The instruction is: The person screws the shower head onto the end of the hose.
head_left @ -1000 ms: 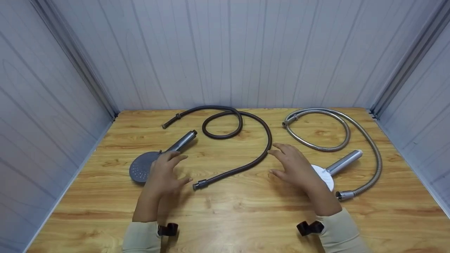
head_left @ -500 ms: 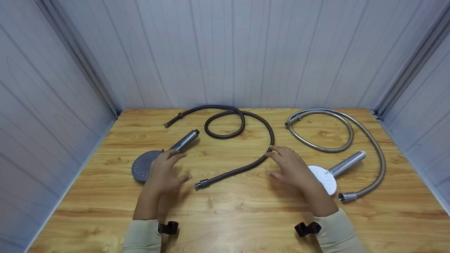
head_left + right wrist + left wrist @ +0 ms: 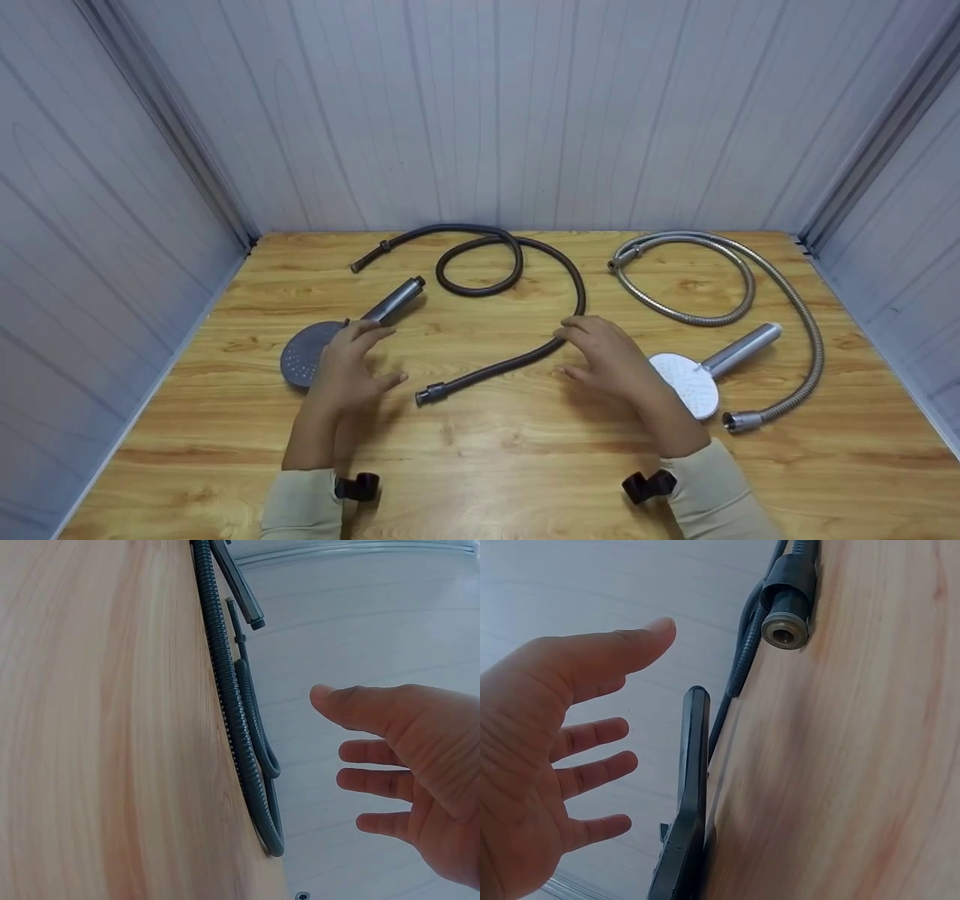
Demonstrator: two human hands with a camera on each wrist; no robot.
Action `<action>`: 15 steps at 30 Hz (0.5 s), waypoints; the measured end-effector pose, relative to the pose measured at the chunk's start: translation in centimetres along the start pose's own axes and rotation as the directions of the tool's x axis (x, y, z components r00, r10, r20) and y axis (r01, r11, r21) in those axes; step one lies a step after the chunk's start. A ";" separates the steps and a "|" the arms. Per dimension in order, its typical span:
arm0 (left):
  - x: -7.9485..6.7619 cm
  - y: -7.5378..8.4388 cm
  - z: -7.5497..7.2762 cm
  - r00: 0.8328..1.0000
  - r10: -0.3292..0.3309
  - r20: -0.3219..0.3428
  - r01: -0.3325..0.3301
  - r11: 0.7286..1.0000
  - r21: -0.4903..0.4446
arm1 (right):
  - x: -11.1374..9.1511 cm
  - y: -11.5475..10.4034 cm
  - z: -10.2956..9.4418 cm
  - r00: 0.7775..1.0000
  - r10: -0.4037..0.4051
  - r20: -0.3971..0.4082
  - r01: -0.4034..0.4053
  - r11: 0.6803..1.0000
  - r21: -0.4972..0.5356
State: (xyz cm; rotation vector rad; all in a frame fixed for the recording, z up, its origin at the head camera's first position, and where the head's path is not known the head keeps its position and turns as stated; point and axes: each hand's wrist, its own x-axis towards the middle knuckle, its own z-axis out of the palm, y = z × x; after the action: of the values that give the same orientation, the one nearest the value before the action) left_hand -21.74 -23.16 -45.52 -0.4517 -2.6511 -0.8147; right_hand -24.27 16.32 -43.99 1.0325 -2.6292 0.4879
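Observation:
My left hand [image 3: 350,373] hovers over the table with fingers apart, holding nothing. It partly covers a dark grey shower head [image 3: 300,357] whose chrome handle slants up to the right. In the left wrist view, that shower head [image 3: 693,757] stands apart from the fingers. A dark shower hose [image 3: 512,363] lies looped between the hands, its near connector [image 3: 787,604] by my left thumb. My right hand [image 3: 609,360], loosely spread and holding nothing, is above the bend of this hose [image 3: 225,682]. Beside the right wrist lies a white-faced shower head [image 3: 688,381] with a silver handle.
A silver shower hose [image 3: 804,315] curls around the right side, its wide connector [image 3: 742,421] toward the front. Pale panelled walls [image 3: 480,112] enclose the wooden table [image 3: 480,465] at the back and both sides. A black wrist mount [image 3: 649,486] sticks out from each sleeve.
My right hand has shifted a little to the left and nearer, uncovering more of the white shower head. The head view has moved slightly. My left hand stays almost still.

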 end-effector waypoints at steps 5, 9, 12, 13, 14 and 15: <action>0.0 -0.1 0.1 1.000 -0.002 -0.001 0.002 1.000 -0.012 | 0.4 -0.4 0.1 1.000 -0.002 0.026 0.001 1.000 0.021; -0.1 -0.2 0.2 1.000 -0.007 -0.011 0.007 0.999 -0.033 | 0.8 -0.5 0.4 0.999 -0.048 0.024 0.048 0.999 0.015; 0.0 -0.4 0.3 1.000 -0.007 -0.016 0.007 0.999 -0.051 | 1.0 -0.5 0.6 0.997 -0.072 0.024 0.072 0.997 0.005; 0.0 -0.4 0.3 1.000 -0.009 -0.018 0.008 0.998 -0.055 | 1.2 -0.5 0.6 0.997 -0.075 0.027 0.075 0.997 0.001; 0.0 -0.5 0.3 1.000 -0.011 -0.020 0.010 0.998 -0.058 | 1.3 -0.6 0.7 0.997 -0.074 0.029 0.074 0.997 0.001; 0.0 -0.5 0.2 1.000 -0.014 -0.023 0.013 0.998 -0.060 | 1.4 -0.6 0.7 0.997 -0.074 0.031 0.074 0.997 0.000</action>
State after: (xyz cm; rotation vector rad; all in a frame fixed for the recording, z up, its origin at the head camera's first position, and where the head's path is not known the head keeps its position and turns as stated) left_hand -21.97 -23.41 -45.95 -0.4372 -2.6166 -0.9001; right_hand -24.93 14.80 -43.98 1.1412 -2.6065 0.4578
